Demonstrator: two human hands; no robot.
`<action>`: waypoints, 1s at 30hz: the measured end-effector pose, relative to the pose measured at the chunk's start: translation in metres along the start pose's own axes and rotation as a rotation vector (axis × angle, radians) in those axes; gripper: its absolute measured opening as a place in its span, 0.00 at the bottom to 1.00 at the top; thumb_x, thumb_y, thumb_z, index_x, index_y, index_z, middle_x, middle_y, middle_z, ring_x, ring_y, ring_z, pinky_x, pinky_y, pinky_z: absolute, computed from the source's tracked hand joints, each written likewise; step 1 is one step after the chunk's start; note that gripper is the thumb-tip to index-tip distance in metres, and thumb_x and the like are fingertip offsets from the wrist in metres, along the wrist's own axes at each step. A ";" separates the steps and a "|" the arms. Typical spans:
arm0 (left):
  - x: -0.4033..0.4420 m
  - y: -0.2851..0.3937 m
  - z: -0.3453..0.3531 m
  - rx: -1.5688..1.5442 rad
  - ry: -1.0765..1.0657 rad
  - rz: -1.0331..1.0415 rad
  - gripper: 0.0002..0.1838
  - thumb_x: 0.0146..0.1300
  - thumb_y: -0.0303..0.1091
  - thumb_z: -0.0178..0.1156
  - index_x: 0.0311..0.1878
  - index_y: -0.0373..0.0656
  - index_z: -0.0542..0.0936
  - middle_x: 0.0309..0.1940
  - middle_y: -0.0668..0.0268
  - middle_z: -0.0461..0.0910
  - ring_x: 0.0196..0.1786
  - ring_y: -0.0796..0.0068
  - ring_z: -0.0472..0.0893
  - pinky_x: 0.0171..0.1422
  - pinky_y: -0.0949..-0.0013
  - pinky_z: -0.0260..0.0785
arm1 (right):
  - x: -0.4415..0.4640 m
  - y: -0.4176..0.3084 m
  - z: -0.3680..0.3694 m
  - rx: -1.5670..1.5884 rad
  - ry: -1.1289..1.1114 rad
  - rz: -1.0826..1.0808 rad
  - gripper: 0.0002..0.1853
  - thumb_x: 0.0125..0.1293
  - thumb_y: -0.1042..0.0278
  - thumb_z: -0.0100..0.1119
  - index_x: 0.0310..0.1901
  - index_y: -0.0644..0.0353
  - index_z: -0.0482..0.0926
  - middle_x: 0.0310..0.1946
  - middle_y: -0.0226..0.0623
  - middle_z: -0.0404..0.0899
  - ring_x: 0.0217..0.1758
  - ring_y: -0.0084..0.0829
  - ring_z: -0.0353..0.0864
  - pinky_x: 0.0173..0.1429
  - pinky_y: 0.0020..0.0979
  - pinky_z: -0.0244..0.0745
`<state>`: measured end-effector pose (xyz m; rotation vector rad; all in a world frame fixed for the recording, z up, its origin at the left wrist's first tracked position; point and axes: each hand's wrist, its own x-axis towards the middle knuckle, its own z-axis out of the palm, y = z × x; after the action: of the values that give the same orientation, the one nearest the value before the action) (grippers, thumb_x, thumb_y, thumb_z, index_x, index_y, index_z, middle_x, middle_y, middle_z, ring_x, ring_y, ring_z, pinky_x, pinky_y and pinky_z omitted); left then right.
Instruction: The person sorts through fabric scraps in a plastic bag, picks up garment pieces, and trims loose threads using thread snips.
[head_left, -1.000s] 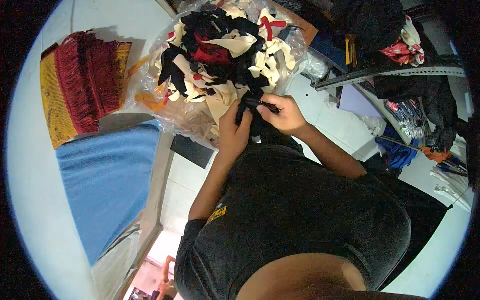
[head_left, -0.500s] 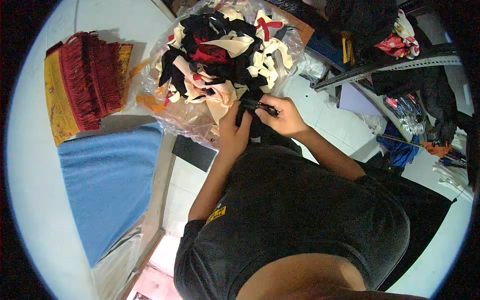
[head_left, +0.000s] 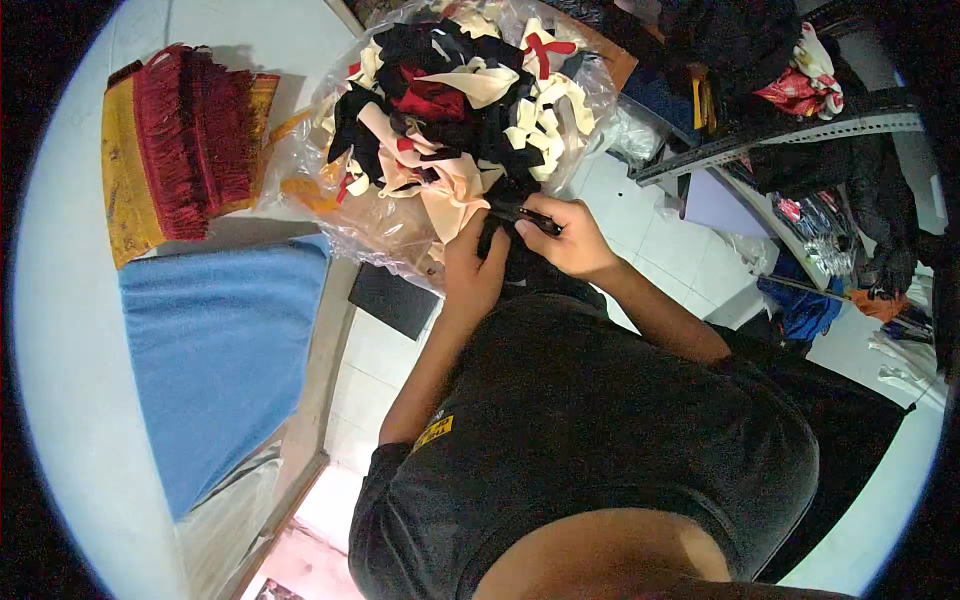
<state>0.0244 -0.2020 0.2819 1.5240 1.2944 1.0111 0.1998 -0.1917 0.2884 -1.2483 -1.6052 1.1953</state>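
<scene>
Black fabric [head_left: 518, 262] lies between my two hands, in front of my dark shirt. My left hand [head_left: 474, 262] is closed on this fabric, thumb on top. My right hand [head_left: 570, 238] grips a small black tool [head_left: 541, 220] whose tip points left toward the fabric; its exact kind is too small to tell. Just beyond my hands, a clear plastic bag [head_left: 385, 235] holds a heap of cream, black and red fabric scraps [head_left: 470, 88]. A cream scrap [head_left: 452, 205] hangs close to my left fingers.
On the left, a fringed maroon and yellow cloth [head_left: 185, 145] and a blue cloth [head_left: 225, 350] lie on a pale surface. A dark flat square [head_left: 393, 302] is on the tiled floor. To the right stands a metal shelf frame [head_left: 780, 143] with garments and plastic-wrapped items.
The view has shifted slightly. Both hands stay close together at the black fabric, with small movements of the fingers and tool. The person in the lower left background is out of view.
</scene>
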 end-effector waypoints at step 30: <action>0.008 -0.016 -0.010 -0.105 0.010 0.059 0.13 0.66 0.29 0.57 0.52 0.34 0.76 0.35 0.56 0.81 0.36 0.69 0.78 0.43 0.66 0.71 | 0.016 -0.004 0.008 -0.042 -0.038 -0.062 0.09 0.67 0.70 0.62 0.41 0.67 0.78 0.28 0.35 0.75 0.34 0.19 0.70 0.40 0.27 0.72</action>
<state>0.0119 -0.1922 0.2702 1.4864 1.1906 1.1078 0.1871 -0.1779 0.2906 -1.1993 -1.6924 1.1588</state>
